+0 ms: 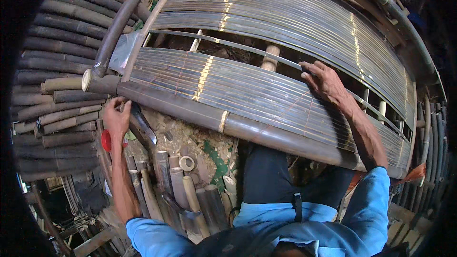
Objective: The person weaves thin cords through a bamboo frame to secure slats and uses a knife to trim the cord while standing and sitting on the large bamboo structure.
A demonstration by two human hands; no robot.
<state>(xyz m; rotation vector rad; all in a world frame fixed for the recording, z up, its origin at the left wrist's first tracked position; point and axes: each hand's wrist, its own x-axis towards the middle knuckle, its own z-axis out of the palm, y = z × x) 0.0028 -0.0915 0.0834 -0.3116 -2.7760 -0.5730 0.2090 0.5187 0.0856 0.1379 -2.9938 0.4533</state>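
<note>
Slatted bamboo surface: two broad sections of narrow grey-brown slats, the far section (285, 14) and the near section (247, 85), are lying on a bamboo frame before the person.
Gap and strip: one long, thin grey bamboo strip (247, 50) is running along the open gap between the sections.
Right hand: the bare right hand (324, 81) is reaching over the near section, its thumb and fingers apparently pinching the strip.
Left hand: the bare left hand (116, 116) is hovering near the frame's left corner, thumb and fingertips bent close; whether they are gripping anything, I cannot tell.
Progress: most of the surface is looking covered; the gap is showing slats lacking on both sides of the strip, so filling it seems left.
Counts: two sections, one strip, one thick dark front pole (176, 107) and one thick, pale-ended cross-pole (270, 58) are showing; the slats are lying too close to count.
Beside the left hand: one dark metal blade (144, 126) and one round red object (105, 140) are showing.
</note>
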